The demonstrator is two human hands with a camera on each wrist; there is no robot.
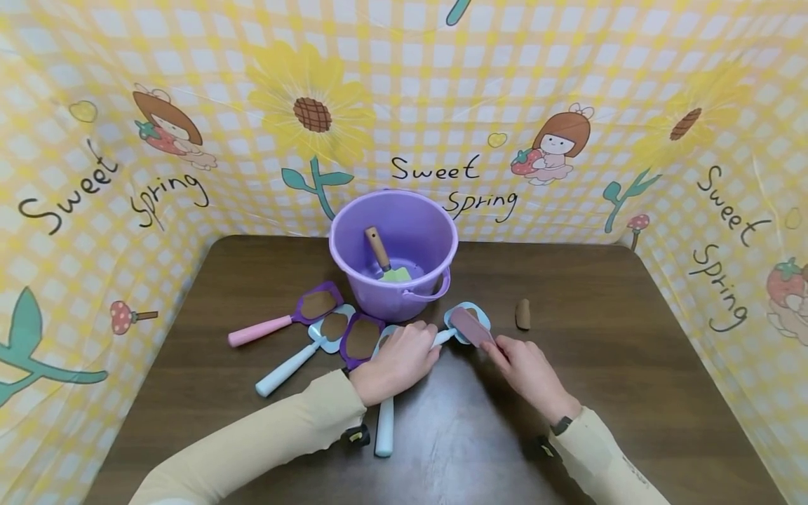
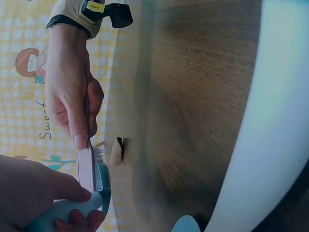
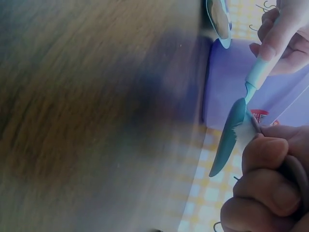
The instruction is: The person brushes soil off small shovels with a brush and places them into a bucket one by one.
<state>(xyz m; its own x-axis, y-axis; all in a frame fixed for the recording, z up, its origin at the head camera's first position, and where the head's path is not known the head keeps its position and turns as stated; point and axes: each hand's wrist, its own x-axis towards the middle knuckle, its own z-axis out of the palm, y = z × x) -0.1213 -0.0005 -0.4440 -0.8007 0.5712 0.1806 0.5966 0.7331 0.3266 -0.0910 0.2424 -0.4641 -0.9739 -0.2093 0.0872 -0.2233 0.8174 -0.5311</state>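
My left hand (image 1: 400,358) grips the light blue handle of a toy shovel (image 3: 227,140) and holds it raised over the table. Its flower-shaped blade has a blue rim and a brown middle in the head view. With my right hand (image 1: 532,372) I hold a pink brush (image 1: 470,327) by its handle. In the right wrist view, the white bristles (image 3: 245,131) touch the blade. Beneath my left forearm lies another shovel with a pale blue handle (image 1: 384,428), its blade partly hidden by the hand.
Behind my hands stands a purple bucket (image 1: 353,280) holding a green tool with a wooden handle (image 1: 377,247). To the left lie a pink-handled shovel (image 1: 260,332), a blue one (image 1: 287,369) and a purple-rimmed one (image 1: 362,341). A small brown piece (image 1: 522,315) lies at right.
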